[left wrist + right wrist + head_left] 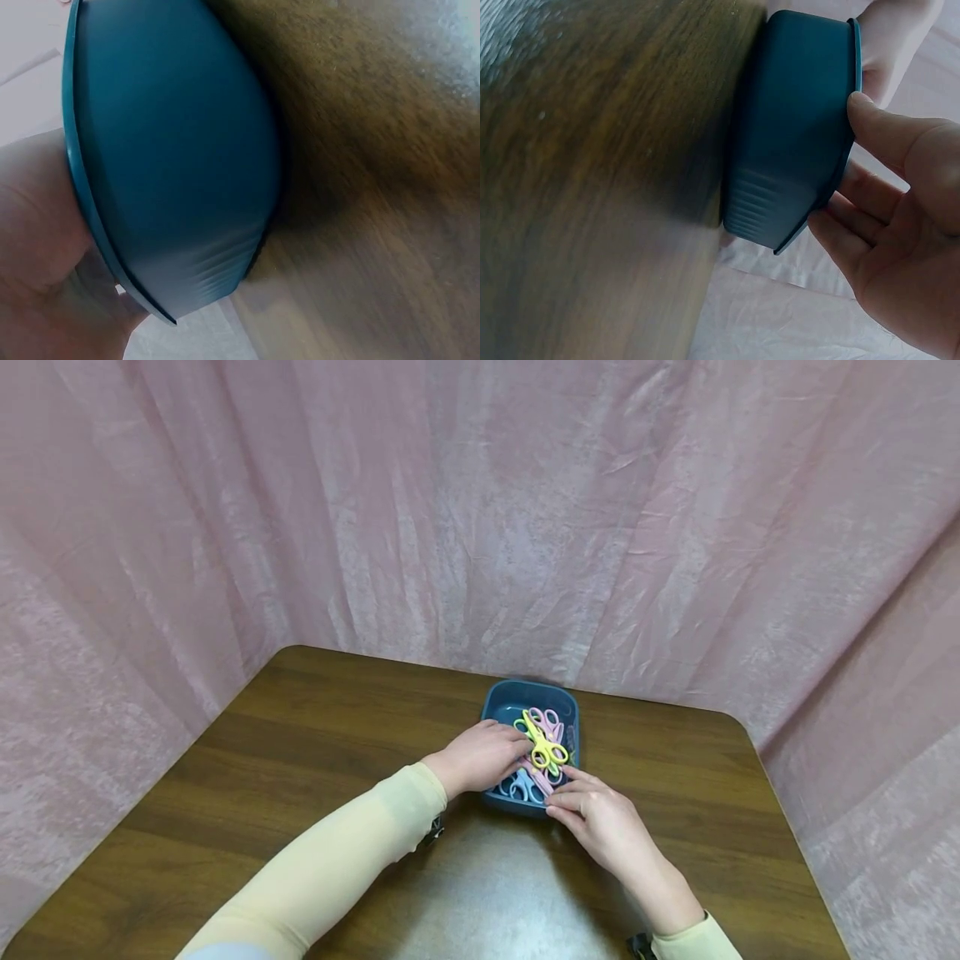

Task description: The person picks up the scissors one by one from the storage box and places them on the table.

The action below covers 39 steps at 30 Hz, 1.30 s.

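Note:
A dark blue plastic bin [495,692] stands near the table's far edge, holding several pairs of scissors. Yellow scissors [551,750] lie on top, with pink scissors [553,720] behind and light blue scissors [522,787] at the near end. My left hand [486,756] reaches over the left rim, its fingertips beside the yellow scissors. In the left wrist view the bin wall [172,150] hides those fingers, so I cannot tell whether they hold anything. My right hand [603,822] grips the near right corner; in the right wrist view its thumb [881,135] presses the rim.
The brown wooden table [360,718] extends on both sides of the bin. Pink curtains [480,527] hang close behind the far edge and along the sides. Light glares off the tabletop in front of the bin.

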### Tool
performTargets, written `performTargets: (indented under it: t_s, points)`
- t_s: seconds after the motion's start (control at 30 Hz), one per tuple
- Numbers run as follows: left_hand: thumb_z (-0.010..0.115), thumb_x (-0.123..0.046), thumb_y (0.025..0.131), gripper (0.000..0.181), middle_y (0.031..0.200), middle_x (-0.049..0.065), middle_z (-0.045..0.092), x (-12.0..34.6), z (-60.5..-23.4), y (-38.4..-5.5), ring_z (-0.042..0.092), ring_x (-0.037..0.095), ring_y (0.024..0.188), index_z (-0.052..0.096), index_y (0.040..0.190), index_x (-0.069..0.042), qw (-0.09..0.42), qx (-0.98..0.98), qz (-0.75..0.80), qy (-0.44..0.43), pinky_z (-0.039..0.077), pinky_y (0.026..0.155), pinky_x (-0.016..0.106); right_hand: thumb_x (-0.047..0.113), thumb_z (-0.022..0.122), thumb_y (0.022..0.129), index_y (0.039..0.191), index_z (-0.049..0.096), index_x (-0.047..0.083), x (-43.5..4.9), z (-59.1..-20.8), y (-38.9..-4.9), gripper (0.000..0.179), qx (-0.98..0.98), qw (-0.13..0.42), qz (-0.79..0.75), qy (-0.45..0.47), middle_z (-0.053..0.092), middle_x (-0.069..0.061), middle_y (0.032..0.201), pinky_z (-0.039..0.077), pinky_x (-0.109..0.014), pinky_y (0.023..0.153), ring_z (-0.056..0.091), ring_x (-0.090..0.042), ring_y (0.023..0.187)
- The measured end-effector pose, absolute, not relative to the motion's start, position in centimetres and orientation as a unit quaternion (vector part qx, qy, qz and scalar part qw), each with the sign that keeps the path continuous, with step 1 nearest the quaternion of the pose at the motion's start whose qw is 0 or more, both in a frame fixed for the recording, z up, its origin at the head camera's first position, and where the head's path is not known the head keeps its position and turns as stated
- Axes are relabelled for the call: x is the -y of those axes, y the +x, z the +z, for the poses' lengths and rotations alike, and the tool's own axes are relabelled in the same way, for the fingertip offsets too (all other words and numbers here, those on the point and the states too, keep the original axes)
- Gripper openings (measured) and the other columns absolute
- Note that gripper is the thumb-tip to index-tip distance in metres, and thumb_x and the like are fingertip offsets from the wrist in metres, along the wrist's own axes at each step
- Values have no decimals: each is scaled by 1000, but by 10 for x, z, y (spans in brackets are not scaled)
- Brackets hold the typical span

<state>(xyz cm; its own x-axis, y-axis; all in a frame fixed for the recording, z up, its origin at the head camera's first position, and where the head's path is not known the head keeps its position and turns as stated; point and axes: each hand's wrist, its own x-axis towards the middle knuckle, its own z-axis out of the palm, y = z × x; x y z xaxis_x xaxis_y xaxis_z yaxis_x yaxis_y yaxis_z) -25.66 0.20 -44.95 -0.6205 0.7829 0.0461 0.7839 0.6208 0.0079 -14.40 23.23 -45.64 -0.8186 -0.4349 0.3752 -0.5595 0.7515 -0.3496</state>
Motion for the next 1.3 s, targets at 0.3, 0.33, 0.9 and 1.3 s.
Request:
performTargets:
  t_s: [0.3,0.33,0.9,1.3]
  points:
    - [62,-32,115,34,146,0,71,-10,-452,-263,62,21,141,71,145,-19,-11,905,-8,-424,42,123,48,12,89,93,102,89,15,-233,-456,-146,10,926,140,225,269,83,1,107,59,-52,101,66,-32,137]
    - [62,-32,115,34,146,0,71,-11,-453,-264,61,21,141,71,145,-19,-13,906,-4,-424,42,123,49,12,89,93,102,89,15,-233,-457,-146,10,926,141,224,269,83,1,108,59,-52,101,66,-32,137]
    - [69,-24,112,40,136,-2,76,-21,-457,-267,69,17,128,68,151,-25,-14,898,65,-435,43,122,42,13,90,92,104,90,17,-235,-456,-147,12,929,133,211,274,83,4,108,61,-51,99,67,-32,136]
    - [67,-26,112,39,135,0,76,-17,-448,-267,71,19,123,70,151,-28,-79,896,19,-436,52,115,38,14,89,93,103,90,18,-236,-457,-144,11,930,135,210,268,82,5,108,62,-50,96,67,-31,137]
